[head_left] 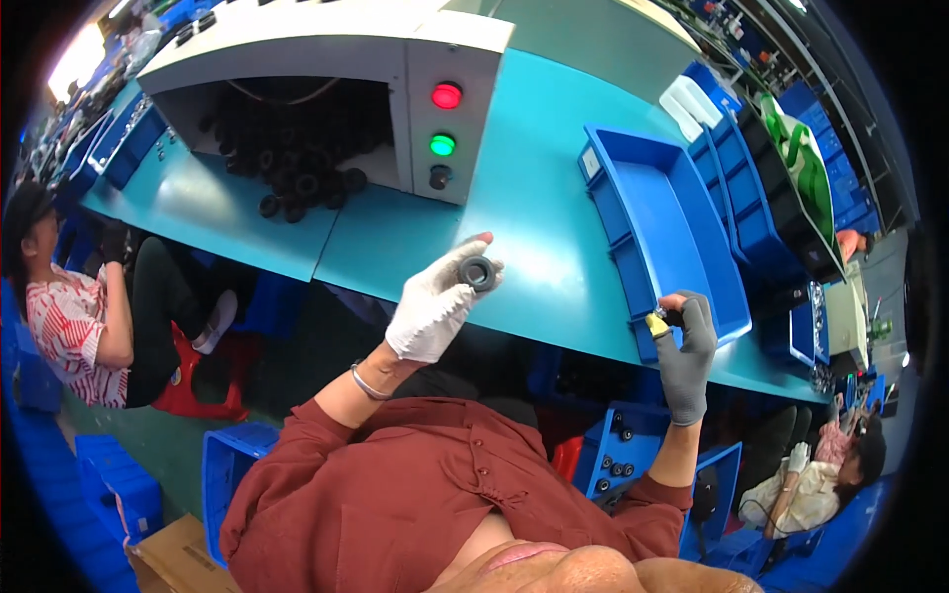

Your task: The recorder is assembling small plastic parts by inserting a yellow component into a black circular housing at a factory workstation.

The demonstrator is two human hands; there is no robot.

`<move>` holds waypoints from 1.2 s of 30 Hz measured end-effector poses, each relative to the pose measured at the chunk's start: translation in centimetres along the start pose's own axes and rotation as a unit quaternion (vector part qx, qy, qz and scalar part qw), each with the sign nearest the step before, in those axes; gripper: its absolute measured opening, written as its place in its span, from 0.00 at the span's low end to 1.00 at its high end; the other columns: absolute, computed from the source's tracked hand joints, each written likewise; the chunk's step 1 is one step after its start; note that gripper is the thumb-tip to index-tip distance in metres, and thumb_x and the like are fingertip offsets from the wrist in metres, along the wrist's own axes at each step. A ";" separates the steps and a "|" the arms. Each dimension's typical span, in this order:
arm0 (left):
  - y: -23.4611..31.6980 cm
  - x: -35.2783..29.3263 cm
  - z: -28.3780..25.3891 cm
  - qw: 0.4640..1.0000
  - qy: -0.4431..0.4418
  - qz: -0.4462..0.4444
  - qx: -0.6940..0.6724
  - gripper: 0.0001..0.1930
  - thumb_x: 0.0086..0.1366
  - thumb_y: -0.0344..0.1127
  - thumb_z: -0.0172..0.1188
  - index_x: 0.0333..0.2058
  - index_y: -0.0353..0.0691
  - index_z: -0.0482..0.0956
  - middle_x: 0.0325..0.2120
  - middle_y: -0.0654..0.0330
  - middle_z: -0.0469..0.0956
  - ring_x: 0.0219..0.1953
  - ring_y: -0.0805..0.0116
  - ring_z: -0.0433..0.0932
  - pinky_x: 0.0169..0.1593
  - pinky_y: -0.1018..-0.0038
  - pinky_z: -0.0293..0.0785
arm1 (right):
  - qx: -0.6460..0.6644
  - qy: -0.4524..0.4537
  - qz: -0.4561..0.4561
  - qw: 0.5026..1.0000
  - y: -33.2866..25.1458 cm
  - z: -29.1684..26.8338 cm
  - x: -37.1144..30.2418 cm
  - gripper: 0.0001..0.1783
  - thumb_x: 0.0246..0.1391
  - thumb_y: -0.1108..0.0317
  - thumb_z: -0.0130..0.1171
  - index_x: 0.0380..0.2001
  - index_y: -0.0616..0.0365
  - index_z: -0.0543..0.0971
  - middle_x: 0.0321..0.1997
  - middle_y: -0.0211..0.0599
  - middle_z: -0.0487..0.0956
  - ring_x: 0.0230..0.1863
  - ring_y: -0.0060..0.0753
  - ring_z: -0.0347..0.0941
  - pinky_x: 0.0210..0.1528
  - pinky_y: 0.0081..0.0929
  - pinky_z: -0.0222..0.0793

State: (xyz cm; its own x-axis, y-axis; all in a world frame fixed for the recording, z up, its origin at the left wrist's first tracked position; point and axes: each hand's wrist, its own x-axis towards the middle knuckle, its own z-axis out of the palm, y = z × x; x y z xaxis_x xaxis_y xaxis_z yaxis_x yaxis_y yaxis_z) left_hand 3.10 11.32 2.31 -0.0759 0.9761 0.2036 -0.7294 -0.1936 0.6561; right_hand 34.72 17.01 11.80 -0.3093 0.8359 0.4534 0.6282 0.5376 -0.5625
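Note:
My left hand [432, 308], in a white glove, is raised over the front edge of the teal table. Its fingers are closed round a small black ring [476, 274] with a round hole, which faces up. Off to the right is my right hand [690, 364], in a grey glove with bare fingertips, beside the near end of a long blue bin [633, 252]. Pinched between its thumb and fingers is a small yellow piece [656, 324], with something shiny next to it. The exact kind of that yellow piece is too small to tell.
A grey machine box [455, 119] with lit red and green buttons stands at the back left. Black rings [306, 185] pile out of its opening. Blue crates [741, 203] are stacked at right. A blue tray [618, 450] of black parts sits below the table. People sit at both sides.

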 end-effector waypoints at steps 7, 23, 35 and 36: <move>-3.1 0.2 1.0 0.995 -0.011 -0.070 -0.068 0.36 0.62 0.34 0.71 0.63 0.25 0.64 0.69 0.47 0.58 0.63 0.59 0.72 0.68 0.65 0.70 | 0.091 -0.040 0.016 0.995 -2.4 1.4 -1.8 0.13 0.51 0.83 0.62 0.41 0.64 0.78 0.44 0.39 0.76 0.39 0.27 0.76 0.44 0.24 0.73; -6.3 -1.4 2.5 0.958 0.108 -0.222 -0.146 0.18 0.70 0.41 0.62 0.49 0.33 0.76 0.49 0.54 0.78 0.51 0.60 0.79 0.55 0.63 0.80 | 0.395 -0.040 0.238 0.887 -1.9 8.5 -4.2 0.15 0.54 0.80 0.60 0.47 0.64 0.78 0.43 0.32 0.80 0.45 0.19 0.76 0.50 0.19 0.73; -6.5 -1.3 2.9 0.905 0.175 -0.302 -0.243 0.14 0.75 0.34 0.55 0.48 0.25 0.73 0.49 0.48 0.75 0.54 0.55 0.77 0.64 0.65 0.77 | 0.440 -0.041 0.268 0.856 -1.8 9.5 -5.0 0.15 0.57 0.77 0.61 0.48 0.65 0.78 0.45 0.33 0.82 0.45 0.20 0.77 0.50 0.19 0.73; -6.6 -1.4 2.9 0.910 0.171 -0.297 -0.232 0.14 0.75 0.34 0.54 0.48 0.25 0.72 0.50 0.47 0.75 0.54 0.55 0.77 0.64 0.65 0.77 | 0.445 -0.038 0.270 0.853 -1.8 9.5 -5.0 0.15 0.57 0.77 0.61 0.48 0.65 0.78 0.45 0.33 0.82 0.45 0.20 0.77 0.50 0.19 0.73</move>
State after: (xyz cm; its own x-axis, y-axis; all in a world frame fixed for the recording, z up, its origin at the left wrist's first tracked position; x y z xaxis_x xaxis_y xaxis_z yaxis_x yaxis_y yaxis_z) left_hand 9.98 10.99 -0.19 0.2772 0.8836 -0.3774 -0.9134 0.3642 0.1819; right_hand 28.35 12.88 3.94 -0.2129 0.9748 -0.0659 -0.0871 -0.0862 -0.9925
